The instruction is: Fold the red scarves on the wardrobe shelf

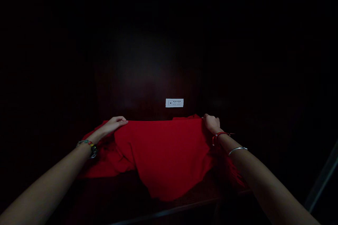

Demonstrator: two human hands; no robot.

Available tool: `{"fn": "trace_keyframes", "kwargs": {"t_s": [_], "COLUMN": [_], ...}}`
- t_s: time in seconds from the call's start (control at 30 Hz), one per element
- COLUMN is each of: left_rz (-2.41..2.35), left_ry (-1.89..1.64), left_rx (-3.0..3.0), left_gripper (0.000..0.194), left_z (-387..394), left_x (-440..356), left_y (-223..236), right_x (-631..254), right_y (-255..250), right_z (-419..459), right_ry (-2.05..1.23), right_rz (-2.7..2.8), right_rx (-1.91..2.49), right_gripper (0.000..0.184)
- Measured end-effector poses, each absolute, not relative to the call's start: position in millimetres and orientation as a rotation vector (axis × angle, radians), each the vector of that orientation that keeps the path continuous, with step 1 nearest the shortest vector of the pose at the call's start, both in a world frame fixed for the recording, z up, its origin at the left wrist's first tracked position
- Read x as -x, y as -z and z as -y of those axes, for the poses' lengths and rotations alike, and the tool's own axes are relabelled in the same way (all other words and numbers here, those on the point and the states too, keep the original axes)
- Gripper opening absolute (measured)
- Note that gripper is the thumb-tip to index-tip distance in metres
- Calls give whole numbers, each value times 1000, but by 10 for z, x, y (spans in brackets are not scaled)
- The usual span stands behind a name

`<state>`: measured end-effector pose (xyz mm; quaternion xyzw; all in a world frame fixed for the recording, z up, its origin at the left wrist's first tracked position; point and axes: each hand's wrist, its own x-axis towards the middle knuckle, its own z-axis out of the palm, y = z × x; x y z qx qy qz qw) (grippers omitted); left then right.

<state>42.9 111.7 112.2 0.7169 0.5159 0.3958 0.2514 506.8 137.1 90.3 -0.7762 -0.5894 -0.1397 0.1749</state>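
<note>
A plain red cloth is stretched between my two hands, its upper edge pulled nearly straight. My left hand pinches that edge at the left, thumb against fingers. At the right end, my right hand is closed on the same edge. The middle of the cloth hangs down in front with a rounded lower border. More red fabric lies bunched in folds beneath my left forearm, and some strands like fringe show under my right forearm. I cannot tell whether all the red fabric is one piece.
A white wall socket panel is set in the dark panel behind the cloth. Below lies a dark wooden surface with a front edge. A pale slanted bar shows at the far right. Most of the surroundings are too dark to make out.
</note>
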Motion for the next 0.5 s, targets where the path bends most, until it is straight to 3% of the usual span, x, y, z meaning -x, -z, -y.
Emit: {"fn": "trace_keyframes", "kwargs": {"t_s": [0.17, 0.37, 0.5], "left_rz": [-1813, -2203, -2251], "left_ry": [-1371, -816, -772], "left_rx": [-1994, -2218, -2256], "left_gripper": [29, 21, 29], "left_z": [-1637, -1976, -1984], "left_x": [-434, -523, -726], "left_y": [-1258, -954, -852], "right_x": [-4981, -4863, -4864], "right_y": [-1048, -783, -618], "right_z": [-1824, -2131, -2114], "right_ry": [377, 286, 367], "right_rz": [1503, 1681, 1762], "right_rx": [2127, 2126, 2097], "right_gripper": [41, 28, 28]}}
